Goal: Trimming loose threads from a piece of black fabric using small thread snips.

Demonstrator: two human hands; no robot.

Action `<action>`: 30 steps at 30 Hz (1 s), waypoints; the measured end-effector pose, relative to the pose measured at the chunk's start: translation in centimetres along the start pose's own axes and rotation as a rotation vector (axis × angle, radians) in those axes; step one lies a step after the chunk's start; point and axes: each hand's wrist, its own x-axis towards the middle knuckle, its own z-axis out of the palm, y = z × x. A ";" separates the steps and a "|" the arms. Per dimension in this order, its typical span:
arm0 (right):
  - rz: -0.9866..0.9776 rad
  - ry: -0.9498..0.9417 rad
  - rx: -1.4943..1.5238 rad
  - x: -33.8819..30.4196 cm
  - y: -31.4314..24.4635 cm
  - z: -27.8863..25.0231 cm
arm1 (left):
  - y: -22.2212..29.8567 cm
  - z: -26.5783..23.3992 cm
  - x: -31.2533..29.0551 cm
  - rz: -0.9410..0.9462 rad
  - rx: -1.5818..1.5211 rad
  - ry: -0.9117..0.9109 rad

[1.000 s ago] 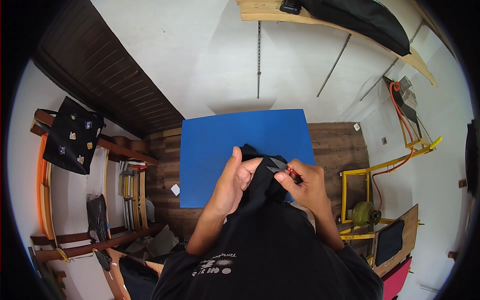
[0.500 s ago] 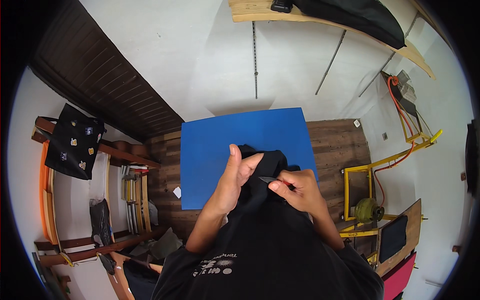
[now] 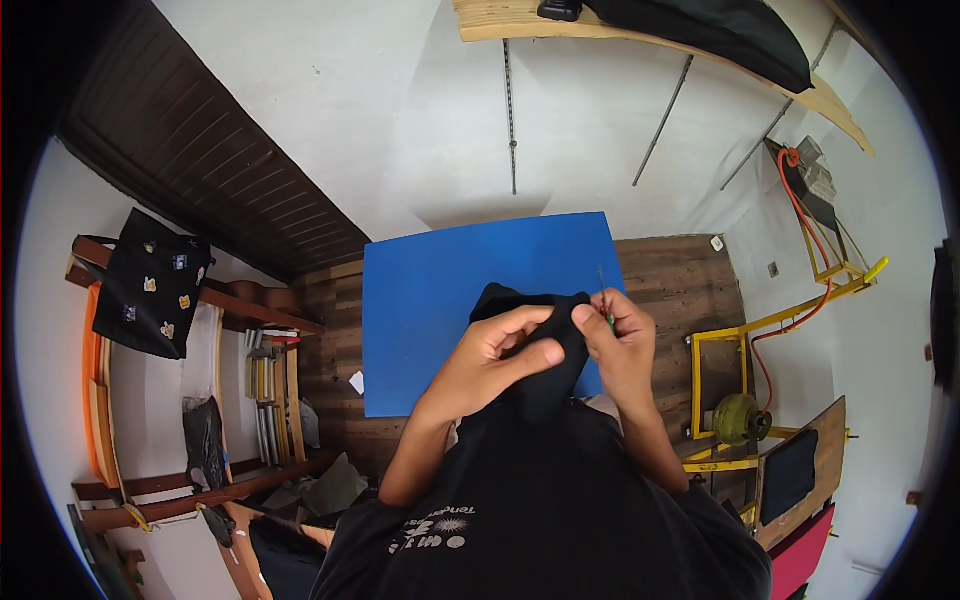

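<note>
Black cloth (image 3: 548, 388) is bunched up in front of my chest, over the near part of a blue table (image 3: 430, 300). My left hand (image 3: 478, 362) is closed on its left side, thumb and fingers around a fold. With thumb and fingertips, my right hand (image 3: 624, 350) pinches the upper right corner of the cloth. That same hand keeps a small pointed tool (image 3: 610, 320) in its fingers, its thin tip pointing away from me. Bits of green and red show on the tool's handle; the fingers hide most of it, so its exact kind is unclear.
A shelf rack with a black bag (image 3: 150, 285) stands at the left. On the right are a yellow metal frame (image 3: 722, 332) with a green round motor-like part (image 3: 738, 420) and an orange hose (image 3: 800, 205). A wooden shelf (image 3: 640, 40) runs along the far wall.
My right hand has moved up and away from me to the cloth's corner, its tool turning from pointing left to pointing away. My left hand's raised thumb has come down onto the cloth.
</note>
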 end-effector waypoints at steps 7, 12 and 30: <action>-0.018 -0.036 -0.109 0.7 0.0 -0.2 | -1.2 -1.2 -1.0 -0.160 0.106 -0.095; -0.118 -0.079 -0.206 1.5 1.6 -0.7 | -0.7 -0.4 -1.5 -0.059 -0.028 -0.042; -0.439 -0.164 -0.741 0.3 -0.9 -0.3 | -2.3 -2.1 -1.6 -0.178 -0.034 0.123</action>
